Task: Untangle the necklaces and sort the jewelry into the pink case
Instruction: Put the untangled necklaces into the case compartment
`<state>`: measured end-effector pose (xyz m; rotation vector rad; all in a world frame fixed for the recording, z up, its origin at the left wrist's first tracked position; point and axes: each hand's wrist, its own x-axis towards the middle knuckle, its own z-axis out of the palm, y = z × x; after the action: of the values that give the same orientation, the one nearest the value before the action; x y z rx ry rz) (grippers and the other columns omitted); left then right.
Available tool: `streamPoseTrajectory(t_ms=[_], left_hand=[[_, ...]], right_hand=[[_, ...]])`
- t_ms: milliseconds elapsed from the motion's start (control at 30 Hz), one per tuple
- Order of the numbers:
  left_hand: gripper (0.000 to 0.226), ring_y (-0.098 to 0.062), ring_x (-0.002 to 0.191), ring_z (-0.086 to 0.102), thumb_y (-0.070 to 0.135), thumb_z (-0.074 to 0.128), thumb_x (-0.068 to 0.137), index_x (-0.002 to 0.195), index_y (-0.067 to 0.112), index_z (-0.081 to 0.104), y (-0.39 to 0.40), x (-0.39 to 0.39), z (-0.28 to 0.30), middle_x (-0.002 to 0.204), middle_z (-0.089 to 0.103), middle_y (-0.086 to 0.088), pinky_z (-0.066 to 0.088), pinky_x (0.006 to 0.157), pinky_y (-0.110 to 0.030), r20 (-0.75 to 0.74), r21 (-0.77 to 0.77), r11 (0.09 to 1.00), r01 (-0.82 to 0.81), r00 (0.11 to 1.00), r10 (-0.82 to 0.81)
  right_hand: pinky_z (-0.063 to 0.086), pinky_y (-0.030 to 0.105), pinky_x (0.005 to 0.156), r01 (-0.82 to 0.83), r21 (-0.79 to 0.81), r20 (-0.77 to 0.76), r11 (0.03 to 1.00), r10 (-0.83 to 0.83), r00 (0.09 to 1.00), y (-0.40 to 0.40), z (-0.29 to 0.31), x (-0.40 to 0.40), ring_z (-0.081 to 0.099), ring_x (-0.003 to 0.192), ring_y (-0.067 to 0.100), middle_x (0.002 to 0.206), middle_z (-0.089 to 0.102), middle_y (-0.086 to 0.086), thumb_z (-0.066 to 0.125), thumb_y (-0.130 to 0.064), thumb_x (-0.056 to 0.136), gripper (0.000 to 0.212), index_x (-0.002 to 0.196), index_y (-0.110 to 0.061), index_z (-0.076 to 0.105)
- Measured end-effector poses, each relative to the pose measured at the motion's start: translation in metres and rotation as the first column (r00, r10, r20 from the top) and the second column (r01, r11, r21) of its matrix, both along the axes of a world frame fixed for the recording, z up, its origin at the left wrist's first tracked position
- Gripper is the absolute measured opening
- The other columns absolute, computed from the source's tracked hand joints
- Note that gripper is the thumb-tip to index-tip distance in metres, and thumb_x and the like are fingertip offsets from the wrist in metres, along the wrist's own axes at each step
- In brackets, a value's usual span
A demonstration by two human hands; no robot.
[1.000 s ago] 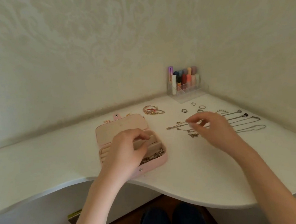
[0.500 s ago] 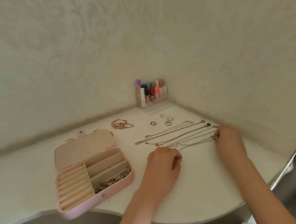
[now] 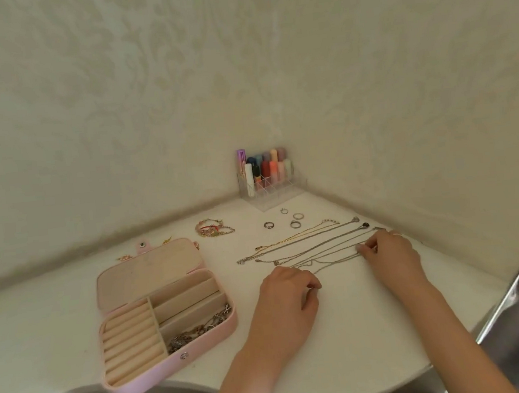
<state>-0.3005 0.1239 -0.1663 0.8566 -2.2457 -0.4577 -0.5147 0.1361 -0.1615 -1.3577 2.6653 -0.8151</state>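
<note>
Cream patterned walls — white (curved) desk

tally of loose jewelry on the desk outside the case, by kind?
Rings: 4
Chains laid out in a row: about 6; they overlap, so the count is not exact
Bracelet pile: 1; pieces in it cannot be told apart
Small gold pieces behind the case: at least 2
Total: about 13

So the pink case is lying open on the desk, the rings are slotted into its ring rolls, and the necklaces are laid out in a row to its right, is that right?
Not quite. The head view shows the ring rolls bare; the rings lie loose on the desk near the lipstick stand. The rest holds: the pink case lies open, and the necklaces are laid out in a row to its right.
</note>
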Motion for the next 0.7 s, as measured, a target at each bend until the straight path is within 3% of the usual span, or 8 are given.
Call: streamPoseTrajectory(t_ms=[100,167,233,300,367,500,600,700], left_hand=[[0.015,-0.008,0.098,0.049,0.016,0.056,0.085,0.094,0.021,0.066,0.0,0.0,0.0,0.092,0.062,0.01,0.032,0.088,-0.019,0.003,0.005,1.0,0.002,1.0,-0.002],[0.016,-0.008,0.097,0.05,0.016,0.055,0.085,0.095,0.02,0.066,0.0,0.0,0.001,0.093,0.061,0.011,0.032,0.088,-0.018,-0.014,0.006,1.0,0.011,1.0,-0.01],[0.018,-0.004,0.1,0.049,0.015,0.057,0.087,0.102,0.02,0.065,0.001,0.0,0.002,0.097,0.056,0.016,0.03,0.091,-0.013,-0.049,0.035,0.999,0.001,0.999,0.001],[0.025,0.002,0.105,0.047,0.017,0.059,0.088,0.113,0.022,0.059,0.002,0.0,0.004,0.104,0.052,0.02,0.026,0.092,-0.003,-0.095,0.098,0.995,-0.015,0.995,0.024],[0.031,0.007,0.107,0.049,0.022,0.062,0.087,0.116,0.026,0.053,0.003,0.001,0.007,0.109,0.055,0.021,0.027,0.091,0.0,-0.155,0.185,0.983,-0.004,0.987,0.034],[0.01,0.006,0.096,0.059,0.02,0.061,0.089,0.096,0.027,0.059,0.009,0.002,0.018,0.097,0.067,0.016,0.039,0.081,-0.007,-0.303,0.377,0.922,0.083,0.952,0.038],[0.024,-0.003,0.066,0.061,0.015,0.049,0.097,0.077,0.018,0.062,0.016,0.01,0.023,0.067,0.066,0.006,0.043,0.068,-0.013,-0.376,0.48,0.862,0.166,0.926,0.031],[0.027,-0.009,0.053,0.052,0.015,0.046,0.098,0.076,0.013,0.062,0.023,0.029,0.023,0.053,0.055,0.005,0.041,0.055,-0.017,-0.434,0.531,0.834,0.146,0.893,0.12]], right_hand=[[0.041,0.037,0.081,-0.032,-0.047,0.026,0.998,0.034,0.999,-0.002,-0.003,-0.002,0.052,0.099,0.028,0.1,0.052,0.006,0.055,-0.03,0.093,0.016,0.085,-0.016,0.053],[0.043,0.031,0.076,-0.08,-0.225,0.121,0.971,0.109,0.987,-0.002,-0.002,0.001,0.054,0.089,0.024,0.098,0.057,0.007,0.056,-0.026,0.093,0.014,0.083,-0.016,0.054],[0.039,0.015,0.064,-0.143,-0.406,0.232,0.903,0.253,0.939,0.003,0.01,0.013,0.054,0.075,0.014,0.088,0.061,0.004,0.058,-0.021,0.092,0.012,0.083,-0.013,0.055],[0.037,0.01,0.058,-0.238,-0.508,0.365,0.828,0.456,0.812,0.012,0.028,0.035,0.054,0.066,0.006,0.079,0.065,0.0,0.06,-0.015,0.09,0.013,0.08,-0.011,0.055],[0.041,0.01,0.058,-0.34,-0.592,0.475,0.731,0.657,0.585,0.021,0.045,0.061,0.056,0.06,0.004,0.07,0.066,0.001,0.061,-0.006,0.089,0.014,0.076,-0.008,0.054],[0.045,0.018,0.057,-0.399,-0.698,0.512,0.594,0.804,0.303,0.021,0.07,0.099,0.057,0.057,0.011,0.071,0.063,0.009,0.062,0.004,0.083,0.012,0.08,-0.005,0.055],[0.049,0.021,0.06,-0.259,-0.759,0.525,0.598,0.796,0.301,0.004,0.077,0.105,0.059,0.058,0.013,0.076,0.063,0.009,0.064,0.005,0.082,0.015,0.084,-0.008,0.056],[0.054,0.023,0.068,-0.194,-0.739,0.529,0.645,0.734,0.426,-0.014,0.074,0.099,0.063,0.064,0.014,0.077,0.064,0.004,0.064,0.004,0.084,0.016,0.085,-0.011,0.058]])
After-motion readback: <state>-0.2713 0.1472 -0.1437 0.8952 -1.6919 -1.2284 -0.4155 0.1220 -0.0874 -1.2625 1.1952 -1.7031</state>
